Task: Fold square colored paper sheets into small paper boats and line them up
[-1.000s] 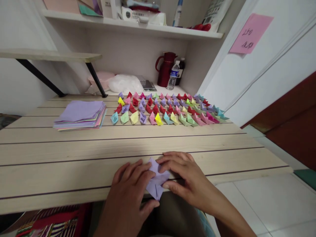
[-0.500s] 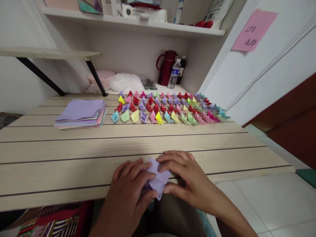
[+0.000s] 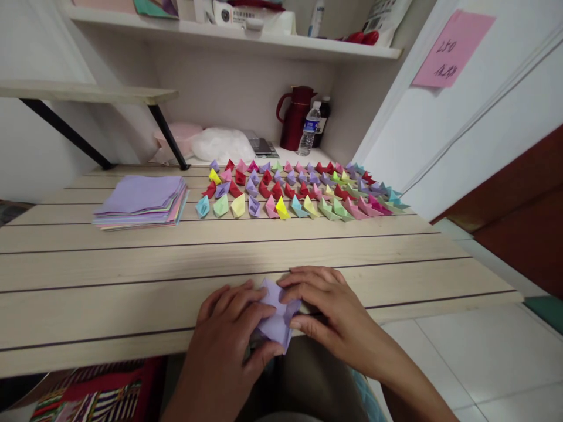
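A small lilac folded paper piece (image 3: 276, 316) lies at the near edge of the slatted wooden table (image 3: 132, 275). My left hand (image 3: 229, 340) grips its left side, fingers on top and the thumb curled under its lower corner. My right hand (image 3: 329, 310) presses on its right side, fingertips on top and thumb at the edge. Both hands are closed on the paper.
Rows of several small folded paper boats (image 3: 299, 190) in many colours stand across the table's far half. A stack of coloured paper sheets (image 3: 141, 201) lies at the far left. Behind stand a red jug (image 3: 295, 120), a water bottle (image 3: 309, 132) and shelves.
My left thumb has curled in under the paper's lower corner, and the paper looks more folded and compact. The view has shifted slightly.
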A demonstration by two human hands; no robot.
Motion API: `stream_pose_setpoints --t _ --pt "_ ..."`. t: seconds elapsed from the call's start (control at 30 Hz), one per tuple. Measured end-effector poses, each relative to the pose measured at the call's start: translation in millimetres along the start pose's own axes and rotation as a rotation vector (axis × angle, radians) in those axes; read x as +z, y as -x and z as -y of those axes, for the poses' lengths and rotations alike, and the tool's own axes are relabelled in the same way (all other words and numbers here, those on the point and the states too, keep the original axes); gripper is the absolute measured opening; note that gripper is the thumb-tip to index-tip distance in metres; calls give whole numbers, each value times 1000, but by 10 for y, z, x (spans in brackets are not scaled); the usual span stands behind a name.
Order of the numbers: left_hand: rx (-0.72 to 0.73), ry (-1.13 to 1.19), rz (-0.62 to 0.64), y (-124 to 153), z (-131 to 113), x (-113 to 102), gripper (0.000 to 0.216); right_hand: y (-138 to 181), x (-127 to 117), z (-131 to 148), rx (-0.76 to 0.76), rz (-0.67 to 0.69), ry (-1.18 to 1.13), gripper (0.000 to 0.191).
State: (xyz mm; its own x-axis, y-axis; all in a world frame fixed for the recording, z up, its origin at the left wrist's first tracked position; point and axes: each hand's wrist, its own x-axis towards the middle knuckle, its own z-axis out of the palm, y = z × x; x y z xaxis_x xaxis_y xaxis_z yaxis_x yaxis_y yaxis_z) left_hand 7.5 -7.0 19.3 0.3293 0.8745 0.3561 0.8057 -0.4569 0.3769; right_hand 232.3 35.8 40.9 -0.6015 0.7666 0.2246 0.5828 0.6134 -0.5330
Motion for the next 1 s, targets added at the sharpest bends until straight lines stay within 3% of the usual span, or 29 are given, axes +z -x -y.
stream_pose_setpoints --t 0.17,0.33,0.57,0.8,1.0 --pt "-4 3 31 -16 9 -10 38 10 -30 2 6 14 -15 24" --pt "-29 39 17 -50 -32 -39 19 14 -24 -34 -39 19 1 42" --pt "-14 18 -21 -47 -23 -15 24 -14 11 -12 4 -29 -35 11" --pt "6 -65 -60 -37 0 31 39 -26 19 -4 12 -51 -47 5" --pt "14 -94 1 -16 34 41 47 -12 2 7 20 -45 -39 5"
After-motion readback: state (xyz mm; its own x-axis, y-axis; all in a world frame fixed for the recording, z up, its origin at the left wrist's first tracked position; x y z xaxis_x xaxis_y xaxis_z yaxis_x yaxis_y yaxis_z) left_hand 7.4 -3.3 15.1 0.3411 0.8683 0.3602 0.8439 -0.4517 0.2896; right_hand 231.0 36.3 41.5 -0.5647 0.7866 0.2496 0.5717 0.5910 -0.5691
